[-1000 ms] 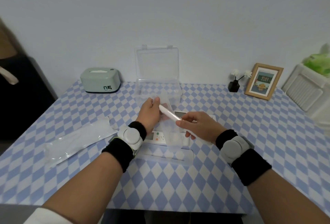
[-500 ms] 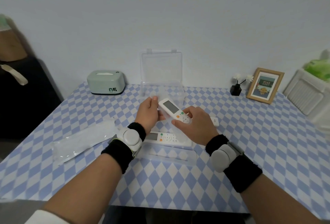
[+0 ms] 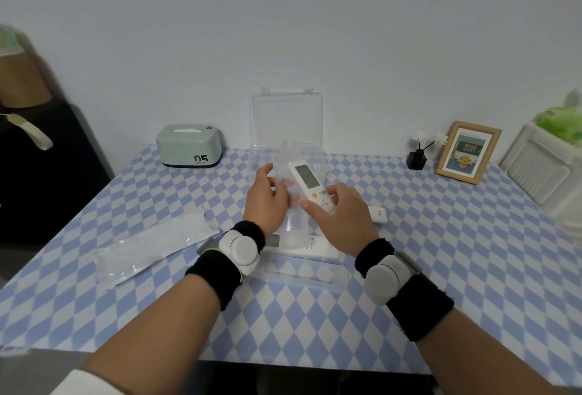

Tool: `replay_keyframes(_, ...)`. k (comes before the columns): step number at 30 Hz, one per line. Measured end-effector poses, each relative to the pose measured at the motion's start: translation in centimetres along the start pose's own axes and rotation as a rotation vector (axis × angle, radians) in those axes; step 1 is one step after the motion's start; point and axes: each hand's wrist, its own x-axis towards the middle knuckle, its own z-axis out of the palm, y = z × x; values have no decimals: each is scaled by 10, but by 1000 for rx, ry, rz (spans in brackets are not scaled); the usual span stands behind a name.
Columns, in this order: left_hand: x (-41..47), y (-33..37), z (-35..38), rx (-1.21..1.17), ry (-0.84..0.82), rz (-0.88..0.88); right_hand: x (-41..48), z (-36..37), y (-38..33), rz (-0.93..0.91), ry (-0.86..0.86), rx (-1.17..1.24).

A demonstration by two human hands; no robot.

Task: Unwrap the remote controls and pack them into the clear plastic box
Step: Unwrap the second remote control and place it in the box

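My right hand [image 3: 338, 216] grips the lower end of a white remote control [image 3: 308, 179] with a grey screen and orange buttons, held above the table in front of the clear plastic box [image 3: 285, 125], whose lid stands open against the wall. My left hand [image 3: 266, 199] pinches a clear plastic wrapper [image 3: 291, 221] that hangs beside and below this remote. Under my hands another white remote [image 3: 316, 245] lies flat on the table, partly hidden. A further white remote's end [image 3: 378, 215] pokes out behind my right hand.
An empty clear wrapper [image 3: 151, 248] lies on the chequered tablecloth at the left. A mint tissue box [image 3: 189, 145] stands back left. A small black vase [image 3: 416, 158], a framed picture [image 3: 467, 152] and a white basket [image 3: 544, 171] stand back right.
The right hand has turned the remote face up and drawn it out of the wrapper, lifting it toward the box. The left hand keeps hold of the wrapper.
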Motion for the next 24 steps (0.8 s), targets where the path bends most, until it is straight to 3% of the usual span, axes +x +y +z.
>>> replay_keyframes(6, 1, -4, 1, -8, 11, 0, 1, -2, 5, -3, 89, -57)
replay_keyframes(11, -1, 1, 3, 60, 15, 6, -3, -5, -1, 54, -136, 256)
replay_keyframes(19, -4, 5, -2, 201, 128, 100, -4, -5, -1, 19, -293, 329)
replay_keyframes(24, -3, 3, -5, 296, 98, 148, -2, -6, -3, 27, -308, 339)
